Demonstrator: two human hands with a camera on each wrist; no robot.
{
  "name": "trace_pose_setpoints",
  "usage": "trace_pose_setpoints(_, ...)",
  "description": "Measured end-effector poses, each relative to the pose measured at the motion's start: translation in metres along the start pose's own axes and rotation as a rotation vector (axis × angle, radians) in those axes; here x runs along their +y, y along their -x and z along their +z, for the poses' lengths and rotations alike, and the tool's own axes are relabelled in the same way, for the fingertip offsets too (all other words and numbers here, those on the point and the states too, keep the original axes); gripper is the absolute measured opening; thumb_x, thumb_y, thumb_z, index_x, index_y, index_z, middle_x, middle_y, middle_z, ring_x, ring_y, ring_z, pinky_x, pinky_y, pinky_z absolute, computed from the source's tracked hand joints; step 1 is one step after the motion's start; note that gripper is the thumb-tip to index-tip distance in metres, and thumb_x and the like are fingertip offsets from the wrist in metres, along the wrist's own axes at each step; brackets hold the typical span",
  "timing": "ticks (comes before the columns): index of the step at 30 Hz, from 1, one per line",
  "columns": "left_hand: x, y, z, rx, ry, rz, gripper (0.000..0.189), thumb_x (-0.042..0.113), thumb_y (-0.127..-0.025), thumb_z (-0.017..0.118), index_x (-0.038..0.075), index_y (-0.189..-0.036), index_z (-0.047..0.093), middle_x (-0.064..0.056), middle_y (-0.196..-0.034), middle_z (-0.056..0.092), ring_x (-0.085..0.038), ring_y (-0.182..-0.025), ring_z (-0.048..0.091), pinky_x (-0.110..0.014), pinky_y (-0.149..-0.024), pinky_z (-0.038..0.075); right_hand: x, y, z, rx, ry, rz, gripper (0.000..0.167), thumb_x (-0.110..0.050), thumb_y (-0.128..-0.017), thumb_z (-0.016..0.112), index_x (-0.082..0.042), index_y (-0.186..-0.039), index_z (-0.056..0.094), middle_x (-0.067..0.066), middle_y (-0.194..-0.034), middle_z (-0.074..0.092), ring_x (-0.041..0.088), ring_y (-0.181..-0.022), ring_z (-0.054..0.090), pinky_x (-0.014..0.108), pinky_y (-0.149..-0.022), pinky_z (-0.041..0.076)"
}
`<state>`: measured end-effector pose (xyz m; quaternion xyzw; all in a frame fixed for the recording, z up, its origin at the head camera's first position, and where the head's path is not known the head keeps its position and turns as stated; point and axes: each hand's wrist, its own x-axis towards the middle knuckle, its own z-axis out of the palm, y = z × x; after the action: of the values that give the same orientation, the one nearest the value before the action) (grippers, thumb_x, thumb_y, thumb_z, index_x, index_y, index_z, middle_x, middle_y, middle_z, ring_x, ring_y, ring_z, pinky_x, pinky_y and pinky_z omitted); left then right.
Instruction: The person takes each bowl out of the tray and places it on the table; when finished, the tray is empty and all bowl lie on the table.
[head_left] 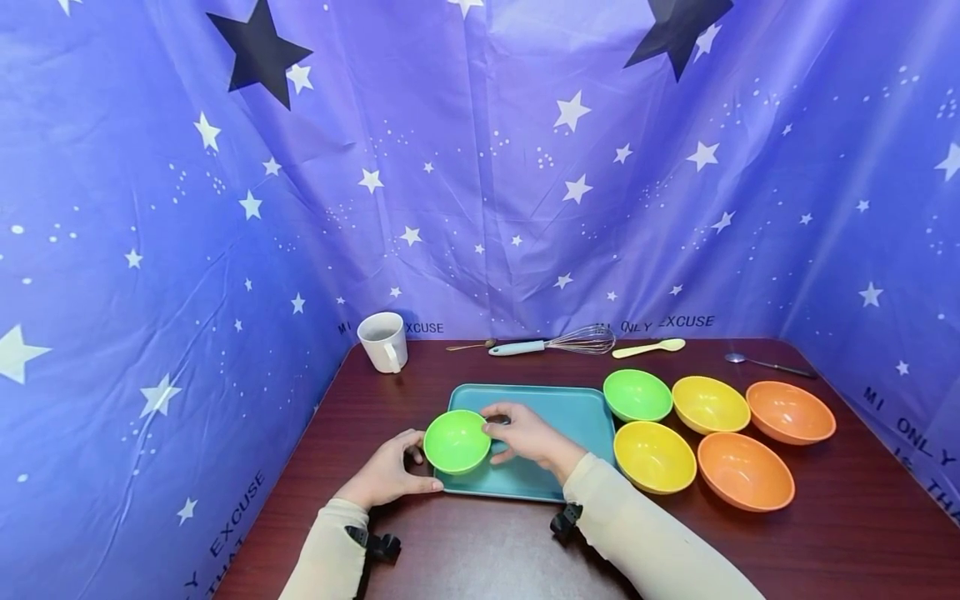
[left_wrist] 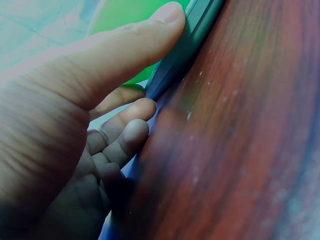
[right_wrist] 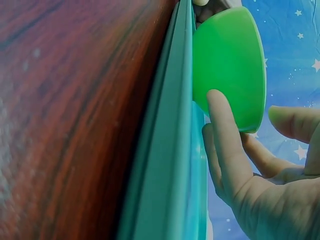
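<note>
A light green bowl (head_left: 457, 442) sits upright at the left end of the teal tray (head_left: 551, 479). My left hand (head_left: 388, 471) is at the tray's front left corner; its thumb (left_wrist: 145, 42) lies along the tray's edge, and the other fingers are bent beside the tray's left side, close to the bowl. From the right, my right hand (head_left: 525, 437) reaches over the tray. One long finger (right_wrist: 225, 130) touches the bowl's outer wall in the right wrist view, while the thumb (right_wrist: 292, 122) stands apart from the rim.
To the tray's right stand another green bowl (head_left: 637, 395), two yellow bowls (head_left: 711, 404) and two orange bowls (head_left: 791, 412). Along the back lie a whisk (head_left: 555, 343), a pale yellow spoon (head_left: 648, 348), a metal spoon (head_left: 768, 363) and a small thin utensil (head_left: 471, 345). A white mug (head_left: 382, 340) stands back left.
</note>
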<state>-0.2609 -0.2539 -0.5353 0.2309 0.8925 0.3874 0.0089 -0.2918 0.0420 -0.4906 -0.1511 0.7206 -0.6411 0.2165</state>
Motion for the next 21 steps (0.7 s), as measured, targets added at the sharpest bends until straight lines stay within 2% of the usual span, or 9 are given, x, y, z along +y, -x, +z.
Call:
trace_pose_setpoints(7,0.0003,0.0005,-0.0004,0.010,-0.008,0.009,0.063,0.044,-0.073,0.097,0.021,-0.123,0.068,0.009,-0.102,0.062,-0.014,-0.092,0.060,-0.029,-0.081,0.052,-0.0024,0.0009,0.0028,-0.023,-0.029,0.008,0.044,-0.006,-0.108,0.054,0.008,-0.148,0.048,0.026,-0.143,0.052,0.033,-0.113,0.064,0.046,-0.076,0.063)
trace_pose_setpoints(21,0.0023,0.0003,0.0001,-0.002,0.009,0.012,0.062,0.043,-0.074,0.096,0.021,-0.124,0.067,0.009,-0.103,0.062,-0.014,-0.093,0.059,-0.029,-0.081,0.052,0.0011,-0.0007,0.0074,-0.023,-0.099,0.010,0.044,-0.001,-0.108,0.050,0.010,-0.150,0.046,0.028,-0.143,0.051,0.032,-0.106,0.069,0.047,-0.077,0.063)
